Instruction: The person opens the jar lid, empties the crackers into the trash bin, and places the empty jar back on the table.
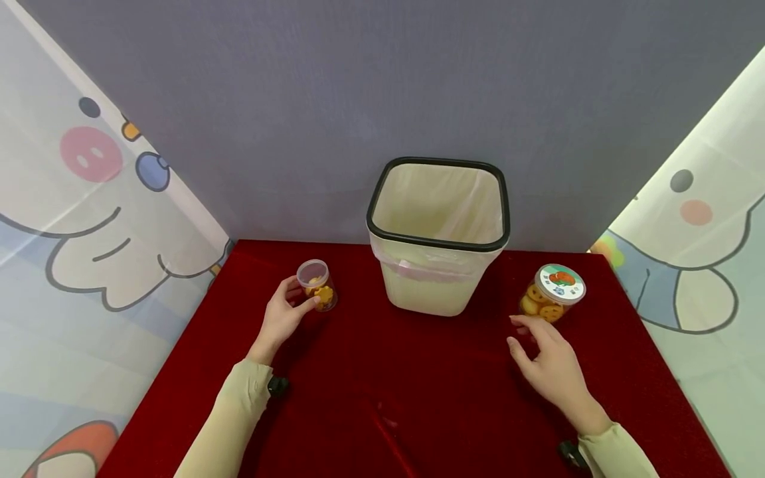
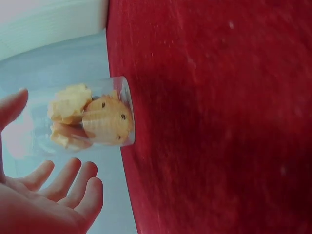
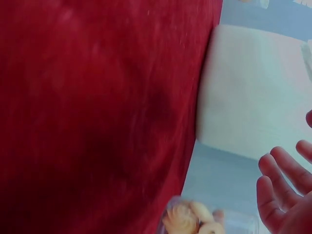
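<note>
left hand [image 2: 44, 195] open beside cookie jar [image 2: 87, 119] | jar on red cloth [image 2: 219, 122]

A bin [image 1: 439, 265] stands mid-table; one jar [image 1: 317, 284] lies left, a lidded jar [image 1: 552, 293] right

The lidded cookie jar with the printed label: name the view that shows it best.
Head view: the lidded cookie jar stands whole, right of the bin, beyond the right hand. Right wrist shows only a blurred edge; left wrist none.
</note>
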A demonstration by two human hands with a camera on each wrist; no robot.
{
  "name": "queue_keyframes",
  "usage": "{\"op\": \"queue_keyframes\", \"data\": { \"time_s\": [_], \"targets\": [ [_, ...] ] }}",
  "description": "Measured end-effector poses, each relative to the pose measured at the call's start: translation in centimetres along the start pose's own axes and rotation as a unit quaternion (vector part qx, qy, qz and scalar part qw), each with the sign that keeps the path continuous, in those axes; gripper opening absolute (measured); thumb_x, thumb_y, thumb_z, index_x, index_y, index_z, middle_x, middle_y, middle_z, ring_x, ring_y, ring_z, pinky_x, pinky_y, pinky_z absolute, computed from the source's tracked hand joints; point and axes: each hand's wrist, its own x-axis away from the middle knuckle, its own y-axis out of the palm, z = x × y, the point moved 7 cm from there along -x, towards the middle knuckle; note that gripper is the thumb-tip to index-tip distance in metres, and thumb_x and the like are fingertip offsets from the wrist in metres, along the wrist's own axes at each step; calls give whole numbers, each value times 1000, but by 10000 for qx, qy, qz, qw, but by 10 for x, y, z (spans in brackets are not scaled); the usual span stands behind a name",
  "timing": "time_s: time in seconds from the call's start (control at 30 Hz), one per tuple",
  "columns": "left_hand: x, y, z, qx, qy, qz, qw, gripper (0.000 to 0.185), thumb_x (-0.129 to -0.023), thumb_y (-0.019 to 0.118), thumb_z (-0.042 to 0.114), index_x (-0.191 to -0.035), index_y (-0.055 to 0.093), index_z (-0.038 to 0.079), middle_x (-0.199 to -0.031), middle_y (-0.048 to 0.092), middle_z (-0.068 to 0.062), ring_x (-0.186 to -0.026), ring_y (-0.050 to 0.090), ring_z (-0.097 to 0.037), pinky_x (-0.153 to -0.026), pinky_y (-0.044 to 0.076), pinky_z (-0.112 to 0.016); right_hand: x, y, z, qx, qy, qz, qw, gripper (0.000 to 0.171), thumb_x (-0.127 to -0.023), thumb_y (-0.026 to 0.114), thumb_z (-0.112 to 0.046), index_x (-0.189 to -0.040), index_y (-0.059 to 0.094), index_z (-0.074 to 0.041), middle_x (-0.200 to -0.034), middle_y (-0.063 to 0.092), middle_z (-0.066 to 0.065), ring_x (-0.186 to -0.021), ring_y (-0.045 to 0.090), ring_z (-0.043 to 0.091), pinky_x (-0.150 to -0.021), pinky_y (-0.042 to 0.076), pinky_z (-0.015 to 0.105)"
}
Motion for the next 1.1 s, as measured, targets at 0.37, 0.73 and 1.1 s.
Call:
{"op": "queue_keyframes", "data": {
  "time_s": [0.37,0.73,1.1],
  "targets": [
    [-7,8,2,17,46,235,9997,75,-88,79,30,-146,40,4,-138,50,-18,-125,49,-36,-102,40,-52,-4,21,-9,-403,52,-325,9986,39,-85,76,-6,-121,65,-11,-111,66,0,-89,62,14,-72,52,32],
    [-9,12,6,-222,31,470,9986,69,-85,81,28,-139,46,3,-125,58,-18,-115,55,-33,-93,45,-47,0,33,-8,-774,100,-516,9956,39,-85,76,-4,-122,64,-11,-108,68,4,-88,64,15,-70,53,33],
    [8,20,18,-248,255,335,9988,69,-83,82,42,-135,51,9,-120,61,-11,-110,59,-27,-91,49,-46,-1,37,-15,-1182,3,-652,9909,40,-88,74,-3,-126,63,-11,-117,66,2,-94,65,18,-75,53,28]
  ]
}}
